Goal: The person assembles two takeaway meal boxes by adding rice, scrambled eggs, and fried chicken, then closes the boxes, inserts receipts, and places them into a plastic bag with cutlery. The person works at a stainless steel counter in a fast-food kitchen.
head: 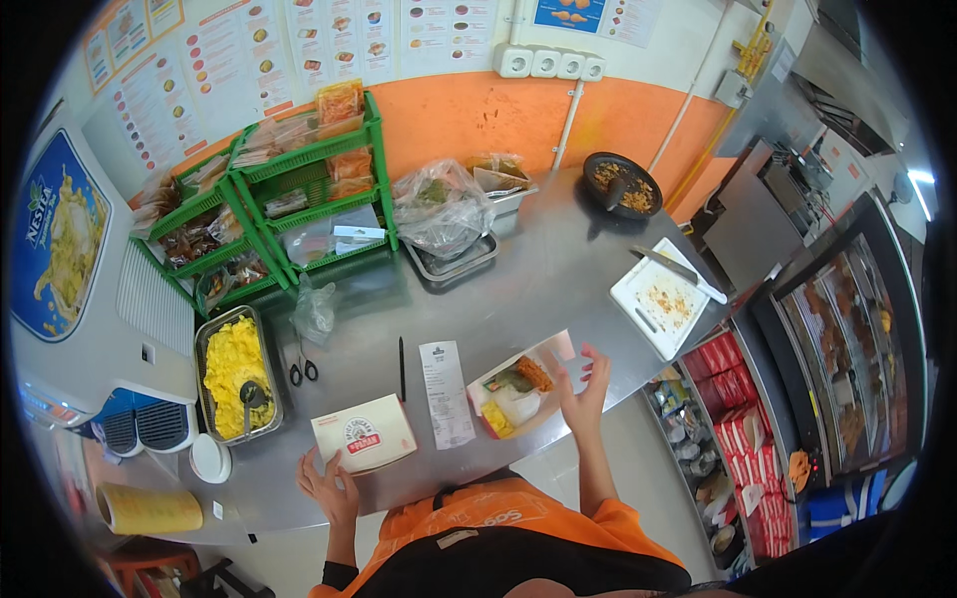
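My left hand [329, 484] is at the near left corner of a closed paper food box [395, 426] with a printed lid. Its fingers are apart, and whether they touch the box is hard to tell. On the right stands an open paper food box [490, 381] holding a piece of fried chicken [534, 371], a white wrapped portion [517, 406] and scrambled egg [496, 418]. Beside its raised lid, my right hand [585, 392] has spread fingers and grips nothing. Between the boxes lies a printed receipt [447, 395], with a black pen [402, 368] to its left.
A metal tray of scrambled egg [202, 351], scissors [303, 371] and a drink dispenser [153, 299] are at left. Green racks [310, 164] and a plastic bag [441, 217] stand behind. At right are a stone mortar [598, 168], a cutting board [650, 291] with a knife [677, 265], and a display warmer [770, 314].
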`<state>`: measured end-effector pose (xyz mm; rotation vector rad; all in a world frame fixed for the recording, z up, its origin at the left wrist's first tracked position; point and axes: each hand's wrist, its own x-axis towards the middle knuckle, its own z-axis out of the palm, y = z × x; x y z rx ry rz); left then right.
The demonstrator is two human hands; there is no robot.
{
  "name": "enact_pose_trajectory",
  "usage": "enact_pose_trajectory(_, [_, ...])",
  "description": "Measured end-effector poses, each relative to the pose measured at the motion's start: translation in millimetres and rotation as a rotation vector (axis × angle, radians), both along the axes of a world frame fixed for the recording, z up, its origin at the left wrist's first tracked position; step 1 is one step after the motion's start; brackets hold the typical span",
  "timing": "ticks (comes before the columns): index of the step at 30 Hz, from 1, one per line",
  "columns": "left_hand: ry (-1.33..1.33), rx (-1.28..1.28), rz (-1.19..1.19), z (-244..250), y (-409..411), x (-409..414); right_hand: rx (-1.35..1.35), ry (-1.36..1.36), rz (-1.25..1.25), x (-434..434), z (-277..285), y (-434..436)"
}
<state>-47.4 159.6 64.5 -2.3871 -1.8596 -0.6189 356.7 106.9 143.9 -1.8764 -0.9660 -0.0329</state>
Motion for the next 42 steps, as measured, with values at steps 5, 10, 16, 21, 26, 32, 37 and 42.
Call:
enact_pose_trajectory(5, [-0.987,-0.381,-0.282,67,-11,157,-0.18,0.043,0.41,72,-28,25])
enact_pose_trajectory(10, [-0.651,-0.362,-0.303,24,2,251,-0.324,0.154,0.715,114,-56,30])
enact_pose_trajectory(16, [-0.887,-0.416,-0.269,-2,-32,258,-0.128,0.506,0.737,100,-79,8])
enact_pose_trajectory(21, [-1.11,-0.621,-0.214,-2,-15,254,-0.288,0.407,0.8,116,-56,27])
enact_pose_trajectory(26, [-0.973,-0.789,-0.419,-6,-18,232,-0.37,0.482,0.985,129,-58,23])
enact_pose_trajectory(32, [-0.89,-0.904,-0.466,4,-21,226,-0.526,0.743,1.312,150,-58,10])
enact_pose_trajectory(37, [-0.818,-0.785,-0.434,9,-29,245,-0.702,0.515,1.37,150,-61,11])
enact_pose_trajectory(42, [-0.78,-0.711,-0.391,-5,-34,248,-0.612,0.523,1.3,136,-64,4])
